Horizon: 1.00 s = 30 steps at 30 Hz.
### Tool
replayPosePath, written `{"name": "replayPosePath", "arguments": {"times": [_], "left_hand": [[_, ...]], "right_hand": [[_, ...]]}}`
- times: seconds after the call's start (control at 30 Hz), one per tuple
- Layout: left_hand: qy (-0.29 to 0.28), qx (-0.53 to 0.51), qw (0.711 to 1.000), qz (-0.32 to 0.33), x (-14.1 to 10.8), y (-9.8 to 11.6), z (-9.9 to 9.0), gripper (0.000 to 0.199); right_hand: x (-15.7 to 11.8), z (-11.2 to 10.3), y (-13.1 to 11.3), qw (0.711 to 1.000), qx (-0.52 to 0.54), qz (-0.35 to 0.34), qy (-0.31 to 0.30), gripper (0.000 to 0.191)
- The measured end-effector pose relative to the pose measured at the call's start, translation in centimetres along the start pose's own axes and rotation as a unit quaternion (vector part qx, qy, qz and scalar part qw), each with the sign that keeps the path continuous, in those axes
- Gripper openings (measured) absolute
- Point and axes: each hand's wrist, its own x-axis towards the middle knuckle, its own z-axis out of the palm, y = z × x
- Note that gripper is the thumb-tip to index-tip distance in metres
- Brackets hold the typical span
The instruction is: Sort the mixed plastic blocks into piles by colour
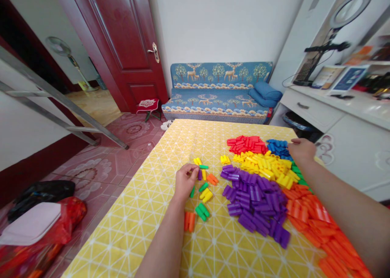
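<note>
My left hand (186, 180) pinches one end of a small green piece (203, 167) above the table. Around it lie loose yellow, orange, purple and green pieces, with a green pair (202, 211) and an orange pair (189, 221) nearer me. My right hand (302, 150) is at the table's far right, beside the blue pile (278, 148); its fingers are bent together and what they hold, if anything, is too small to tell. Sorted by colour, the red pile (246, 144), yellow pile (268, 164), purple pile (258, 201), orange pile (323, 221) and partly hidden green pile (299, 174) lie together.
The table (146, 197) has a yellow patterned cloth. Beyond it stands a blue sofa (219, 95). A white cabinet (350, 148) is at the right, a metal ladder (61, 103) at the left, and bags (73, 213) lie on the floor at lower left.
</note>
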Motion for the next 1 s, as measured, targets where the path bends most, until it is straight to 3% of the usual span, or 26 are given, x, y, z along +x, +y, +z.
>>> {"name": "replayPosePath", "arguments": {"times": [0.07,0.13,0.23,0.3,0.37,0.53,0.7,0.77,0.9,1.0], "left_hand": [[0.043,0.009,0.999,0.002,0.1,-0.1,0.0,0.015],[0.083,0.012,0.996,-0.004,0.3,-0.2,-0.2,0.016],[0.132,0.003,0.991,-0.026,0.5,-0.5,-0.5,0.017],[0.150,-0.004,0.988,-0.041,0.5,-0.7,-0.9,0.018],[0.156,-0.004,0.986,-0.054,0.6,-1.0,-1.2,0.019],[0.151,-0.012,0.985,-0.079,0.6,-1.3,-1.6,0.022],[0.166,-0.055,0.981,-0.089,0.8,-1.8,-1.8,0.022],[0.176,-0.065,0.978,-0.094,0.9,-1.9,-2.0,0.023],[0.174,-0.072,0.977,-0.102,0.9,-2.0,-2.1,0.023],[0.147,-0.070,0.981,-0.106,0.7,-1.9,-2.0,0.023]], "right_hand": [[-1.1,0.8,-1.5,1.000,-0.024,0.003,0.012,0.020],[-3.2,2.4,-3.9,0.999,-0.019,-0.016,-0.020,0.026],[-8.0,6.0,-8.3,0.982,0.013,-0.092,-0.166,0.024],[-11.8,8.7,-11.0,0.947,0.034,-0.151,-0.281,0.019],[-15.2,11.0,-13.2,0.914,0.040,-0.187,-0.357,0.028],[-20.2,14.4,-15.6,0.900,0.021,-0.184,-0.395,0.063],[-22.5,14.4,-16.7,0.900,0.052,-0.177,-0.396,0.044],[-23.3,13.7,-16.9,0.910,0.080,-0.170,-0.369,0.037],[-24.4,11.0,-16.3,0.936,0.104,-0.171,-0.289,0.029],[-25.6,8.3,-15.8,0.934,0.003,-0.169,-0.315,0.025]]}}
